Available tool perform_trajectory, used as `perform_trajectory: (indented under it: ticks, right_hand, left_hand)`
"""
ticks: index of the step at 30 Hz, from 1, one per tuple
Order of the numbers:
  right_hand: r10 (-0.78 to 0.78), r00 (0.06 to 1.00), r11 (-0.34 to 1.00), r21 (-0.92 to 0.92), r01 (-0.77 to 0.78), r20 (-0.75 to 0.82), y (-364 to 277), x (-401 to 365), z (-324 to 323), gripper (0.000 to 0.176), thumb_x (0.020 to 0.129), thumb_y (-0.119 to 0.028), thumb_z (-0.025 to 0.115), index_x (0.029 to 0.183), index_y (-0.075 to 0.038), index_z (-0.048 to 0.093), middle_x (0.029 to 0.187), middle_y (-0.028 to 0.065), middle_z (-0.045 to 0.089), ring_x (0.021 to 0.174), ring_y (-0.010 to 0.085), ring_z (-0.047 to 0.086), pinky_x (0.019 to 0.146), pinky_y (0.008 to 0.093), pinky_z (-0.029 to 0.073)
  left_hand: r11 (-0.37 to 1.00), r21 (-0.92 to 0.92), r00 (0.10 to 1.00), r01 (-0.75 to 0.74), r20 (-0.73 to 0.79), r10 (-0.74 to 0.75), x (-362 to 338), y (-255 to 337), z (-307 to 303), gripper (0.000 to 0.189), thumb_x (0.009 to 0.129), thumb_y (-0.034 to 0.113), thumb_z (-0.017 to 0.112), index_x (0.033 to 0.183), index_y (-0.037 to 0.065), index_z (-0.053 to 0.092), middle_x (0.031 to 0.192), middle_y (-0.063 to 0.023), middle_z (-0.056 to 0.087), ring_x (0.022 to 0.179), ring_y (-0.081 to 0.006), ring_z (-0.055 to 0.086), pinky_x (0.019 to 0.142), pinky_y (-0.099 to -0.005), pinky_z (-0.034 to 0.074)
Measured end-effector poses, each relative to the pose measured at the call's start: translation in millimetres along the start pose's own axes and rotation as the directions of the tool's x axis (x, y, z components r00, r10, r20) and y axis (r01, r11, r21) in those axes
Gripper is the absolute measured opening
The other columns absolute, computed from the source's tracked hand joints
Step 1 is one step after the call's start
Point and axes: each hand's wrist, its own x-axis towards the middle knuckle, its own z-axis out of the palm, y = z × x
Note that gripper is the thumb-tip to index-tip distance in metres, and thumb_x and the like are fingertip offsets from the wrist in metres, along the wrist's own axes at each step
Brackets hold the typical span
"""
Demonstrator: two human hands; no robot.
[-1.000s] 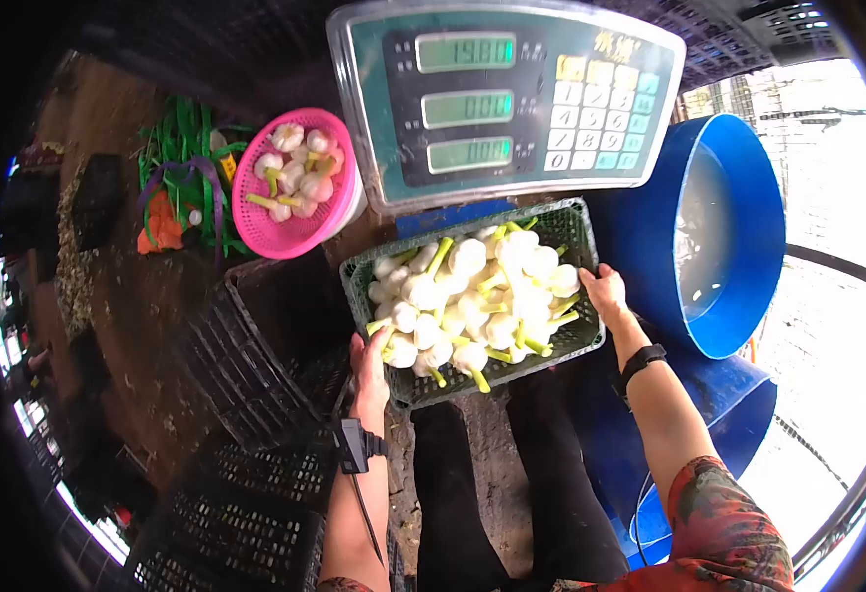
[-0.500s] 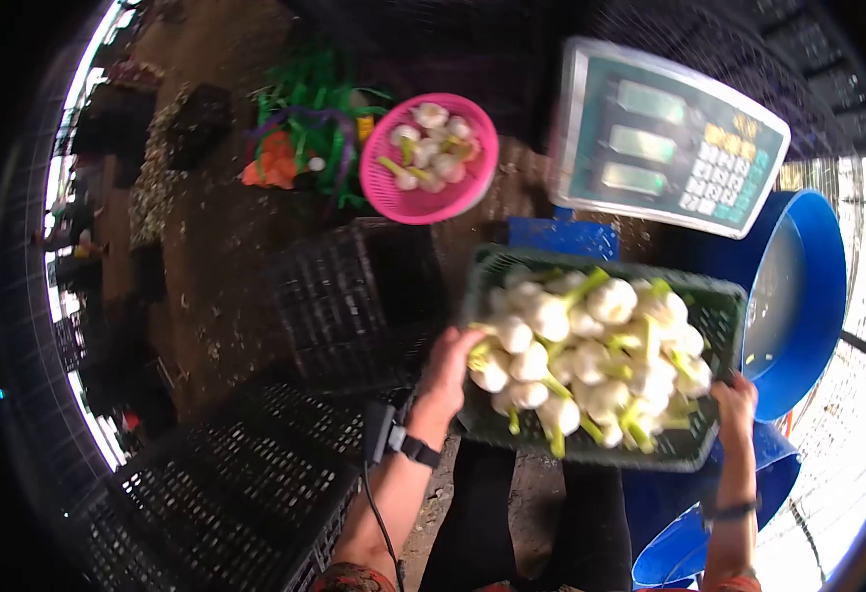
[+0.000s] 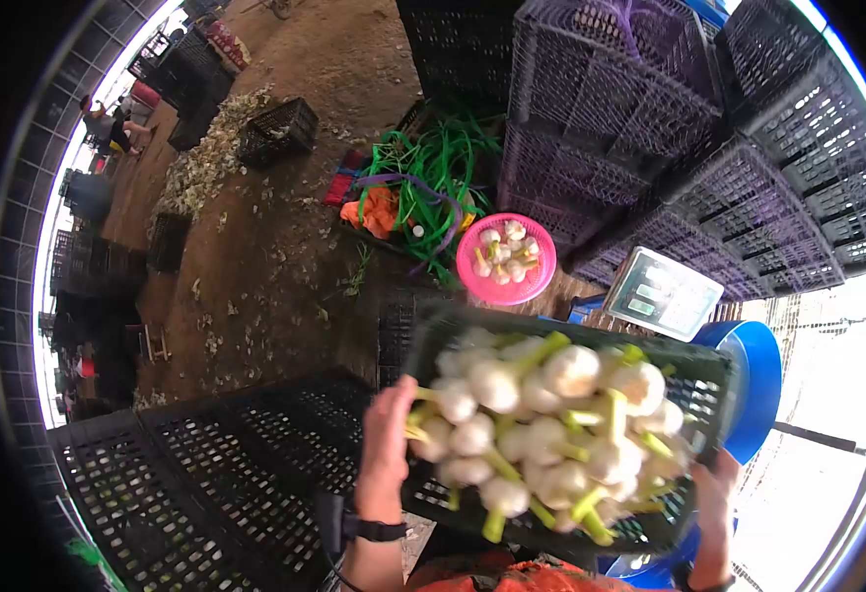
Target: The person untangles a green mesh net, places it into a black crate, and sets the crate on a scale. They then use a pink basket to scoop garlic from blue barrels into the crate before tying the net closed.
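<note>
A dark green plastic crate [image 3: 711, 395] full of white garlic bulbs [image 3: 549, 439] with short green stems is held up in front of my body. My left hand [image 3: 388, 434] grips its left end, and my right hand [image 3: 714, 493] grips its right end. Both hands are a little blurred, and their fingertips are partly hidden by the crate wall. Past the crate's far edge sits a pink basket [image 3: 466, 259] with several garlic bulbs in it. To the right of that basket stands a digital scale display [image 3: 665, 294].
Black crates [image 3: 226, 474] stand at my left. Tall stacks of purple-black crates [image 3: 611, 118] rise behind the scale. A blue tub [image 3: 758, 385] is at the right. Green straps [image 3: 443, 168] lie in a heap beyond the basket. A person [image 3: 108, 123] sits far off at left.
The crate of garlic has come up closer to the camera, still in both hands. My view has tilted up, so the scale and pink basket appear smaller and more of the crate stacks show.
</note>
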Motion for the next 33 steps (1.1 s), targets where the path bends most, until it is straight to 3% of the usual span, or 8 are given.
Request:
perform_trajectory:
  ticks: [6,13,17,23,25,29,31,33]
  right_hand:
    - [-0.131,0.951,0.981,0.177,0.083,0.278,-32,43,164,0.022,0.066,-0.012,0.066,0.080,0.004,0.061,0.066,0.0098,0.060,0.061,0.0154,0.054,0.059,0.0332,0.045]
    - [-0.290,0.936,0.945,-0.094,0.313,0.201,-49,72,309,0.025,0.071,-0.020,0.060,0.083,0.001,0.058,0.074,0.0214,0.062,0.071,0.0389,0.061,0.066,0.0430,0.048]
    - [-0.267,0.933,0.960,-0.016,0.279,0.240,-47,81,319,0.028,0.075,-0.015,0.056,0.097,0.001,0.057,0.083,0.0233,0.063,0.079,0.0414,0.061,0.073,0.0446,0.048]
    - [-0.243,0.939,0.962,-0.062,0.265,0.245,-57,77,314,0.036,0.074,-0.015,0.055,0.106,0.003,0.055,0.096,0.0255,0.062,0.090,0.0419,0.060,0.082,0.0439,0.047]
    - [-0.268,0.930,0.954,-0.068,0.293,0.250,-55,79,313,0.038,0.074,-0.015,0.052,0.108,0.001,0.055,0.097,0.0254,0.062,0.093,0.0423,0.059,0.083,0.0452,0.047]
    - [-0.267,0.899,0.958,-0.007,0.288,0.348,-51,85,310,0.041,0.075,-0.019,0.054,0.110,0.002,0.052,0.098,0.0267,0.062,0.096,0.0420,0.059,0.084,0.0448,0.047]
    - [-0.289,0.864,0.945,-0.023,0.327,0.412,-53,89,302,0.044,0.074,-0.021,0.055,0.111,0.003,0.050,0.098,0.0272,0.062,0.096,0.0417,0.060,0.084,0.0445,0.047]
    - [-0.305,0.829,0.931,-0.037,0.364,0.469,-51,90,294,0.048,0.074,-0.023,0.057,0.112,0.004,0.049,0.098,0.0276,0.062,0.097,0.0414,0.060,0.085,0.0441,0.048]
  left_hand:
    - [0.971,0.065,0.896,-0.229,-0.375,0.237,61,45,-84,0.041,0.084,0.042,0.064,0.087,0.002,0.059,0.082,-0.0041,0.056,0.075,-0.0127,0.053,0.067,-0.0304,0.045]
    - [0.992,0.097,0.885,-0.079,-0.451,0.115,182,-9,-165,0.054,0.083,0.048,0.061,0.102,-0.002,0.060,0.103,-0.0125,0.060,0.094,-0.0223,0.057,0.081,-0.0338,0.044]
    - [0.817,0.569,0.682,0.091,-0.634,0.366,176,-25,-149,0.071,0.079,0.060,0.057,0.116,0.001,0.053,0.118,-0.0180,0.058,0.113,-0.0328,0.052,0.097,-0.0421,0.035]
    - [0.774,0.629,0.692,0.069,-0.590,0.417,167,-16,-141,0.064,0.079,0.052,0.063,0.120,0.004,0.052,0.115,-0.0182,0.057,0.111,-0.0332,0.051,0.096,-0.0429,0.035]
    - [0.331,0.891,0.355,-0.311,-0.214,0.910,126,6,-102,0.059,0.074,0.036,0.073,0.119,0.004,0.051,0.111,-0.0159,0.057,0.107,-0.0331,0.051,0.095,-0.0420,0.037]
    - [0.555,0.605,0.814,-0.570,0.329,0.478,50,-1,5,0.064,0.068,0.018,0.076,0.124,0.008,0.049,0.109,-0.0108,0.054,0.106,-0.0319,0.049,0.086,-0.0397,0.044]
    - [0.083,0.865,0.698,-0.495,0.338,0.631,41,-10,33,0.063,0.067,0.017,0.076,0.124,0.010,0.051,0.100,-0.0101,0.057,0.098,-0.0310,0.053,0.080,-0.0393,0.046]
    - [0.142,0.810,0.621,-0.569,0.309,0.720,37,-11,34,0.061,0.065,0.017,0.077,0.121,0.011,0.053,0.095,-0.0095,0.059,0.089,-0.0311,0.055,0.078,-0.0396,0.047]
